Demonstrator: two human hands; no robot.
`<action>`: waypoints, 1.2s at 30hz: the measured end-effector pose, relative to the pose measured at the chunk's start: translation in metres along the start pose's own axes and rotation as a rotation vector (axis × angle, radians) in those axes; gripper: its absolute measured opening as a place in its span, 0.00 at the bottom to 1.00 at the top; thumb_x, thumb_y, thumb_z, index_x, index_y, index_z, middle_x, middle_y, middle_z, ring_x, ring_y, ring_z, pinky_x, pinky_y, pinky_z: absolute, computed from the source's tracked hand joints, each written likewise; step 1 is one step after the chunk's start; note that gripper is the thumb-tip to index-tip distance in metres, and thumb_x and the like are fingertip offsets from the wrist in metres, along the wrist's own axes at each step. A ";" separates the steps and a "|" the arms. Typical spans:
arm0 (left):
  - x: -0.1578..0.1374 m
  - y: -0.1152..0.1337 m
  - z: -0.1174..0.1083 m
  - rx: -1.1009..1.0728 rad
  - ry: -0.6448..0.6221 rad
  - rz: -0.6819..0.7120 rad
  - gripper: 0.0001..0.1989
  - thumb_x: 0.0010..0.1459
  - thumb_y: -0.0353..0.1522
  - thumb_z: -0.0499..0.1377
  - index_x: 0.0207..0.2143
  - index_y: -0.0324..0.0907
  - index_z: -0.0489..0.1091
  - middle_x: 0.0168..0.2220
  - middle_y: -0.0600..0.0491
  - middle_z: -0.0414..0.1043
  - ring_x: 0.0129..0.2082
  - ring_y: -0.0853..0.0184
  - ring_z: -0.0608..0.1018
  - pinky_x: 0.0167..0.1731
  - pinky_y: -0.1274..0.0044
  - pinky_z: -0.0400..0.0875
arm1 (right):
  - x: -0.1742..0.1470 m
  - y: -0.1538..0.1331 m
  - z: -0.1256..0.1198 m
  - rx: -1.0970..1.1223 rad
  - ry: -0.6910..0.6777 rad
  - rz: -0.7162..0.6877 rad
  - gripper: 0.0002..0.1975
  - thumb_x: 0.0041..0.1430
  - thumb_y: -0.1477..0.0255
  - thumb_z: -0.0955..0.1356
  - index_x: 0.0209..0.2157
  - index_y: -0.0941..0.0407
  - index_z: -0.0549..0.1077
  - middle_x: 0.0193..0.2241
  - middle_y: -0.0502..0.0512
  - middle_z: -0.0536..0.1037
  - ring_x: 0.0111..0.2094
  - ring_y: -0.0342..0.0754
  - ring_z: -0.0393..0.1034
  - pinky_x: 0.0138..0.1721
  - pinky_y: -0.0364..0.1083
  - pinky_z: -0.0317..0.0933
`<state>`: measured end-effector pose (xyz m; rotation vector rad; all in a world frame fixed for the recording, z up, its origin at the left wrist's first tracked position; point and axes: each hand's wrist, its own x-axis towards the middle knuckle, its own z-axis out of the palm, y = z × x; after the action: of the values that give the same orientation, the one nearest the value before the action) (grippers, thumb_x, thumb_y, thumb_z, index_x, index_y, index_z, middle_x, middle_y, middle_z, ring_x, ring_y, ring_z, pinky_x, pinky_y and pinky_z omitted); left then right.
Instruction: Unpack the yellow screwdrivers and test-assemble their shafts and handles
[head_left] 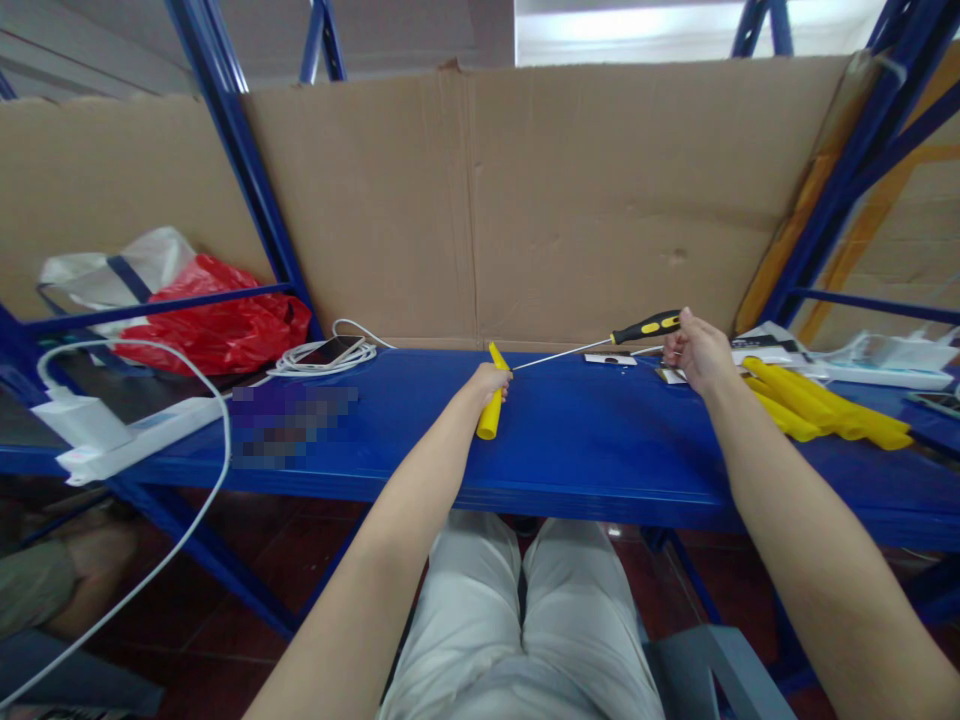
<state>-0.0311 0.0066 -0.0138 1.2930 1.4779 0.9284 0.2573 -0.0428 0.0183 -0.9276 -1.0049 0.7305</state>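
My left hand (491, 382) is closed around a yellow tube (490, 417), holding it tilted above the blue tabletop (585, 440). In my right hand (697, 350) is the end of the black and yellow handle of a screwdriver (646, 326). Its long thin metal shaft points left, and the tip meets the side of the yellow tube by my left fingers. Whether the tip is inside the tube or only against it, I cannot tell. Several more yellow tubes (817, 400) lie in a pile right of my right forearm.
A white power strip (161, 430) with a plugged-in charger and looping cable lies at the left. Behind it are a coiled white cable (322, 357) and a red plastic bag (217, 315). Cardboard (600, 200) walls off the back. Another power strip (889, 372) sits at the right.
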 end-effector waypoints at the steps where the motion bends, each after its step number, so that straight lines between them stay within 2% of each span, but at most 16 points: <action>1: 0.000 0.000 0.000 0.001 0.000 0.001 0.04 0.56 0.22 0.54 0.30 0.35 0.66 0.13 0.62 0.55 0.12 0.77 0.60 0.18 0.82 0.59 | -0.001 0.000 0.000 -0.013 0.016 -0.015 0.20 0.52 0.56 0.69 0.22 0.54 0.59 0.12 0.44 0.63 0.12 0.39 0.57 0.11 0.38 0.51; 16: -0.003 0.001 0.001 0.031 0.019 0.007 0.04 0.56 0.21 0.54 0.31 0.35 0.66 0.13 0.62 0.55 0.12 0.77 0.60 0.18 0.82 0.60 | 0.002 0.005 -0.003 -0.072 0.103 -0.003 0.22 0.46 0.54 0.72 0.22 0.54 0.60 0.09 0.42 0.62 0.10 0.38 0.56 0.10 0.37 0.52; 36: -0.004 0.002 0.002 0.027 0.037 -0.001 0.05 0.56 0.21 0.54 0.29 0.36 0.64 0.13 0.62 0.55 0.13 0.76 0.61 0.19 0.81 0.60 | 0.005 0.008 -0.004 -0.083 0.139 0.033 0.21 0.46 0.55 0.72 0.23 0.53 0.60 0.09 0.43 0.64 0.09 0.40 0.59 0.08 0.37 0.52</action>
<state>-0.0291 0.0025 -0.0118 1.3010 1.5244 0.9395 0.2617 -0.0361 0.0120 -1.0542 -0.9047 0.6469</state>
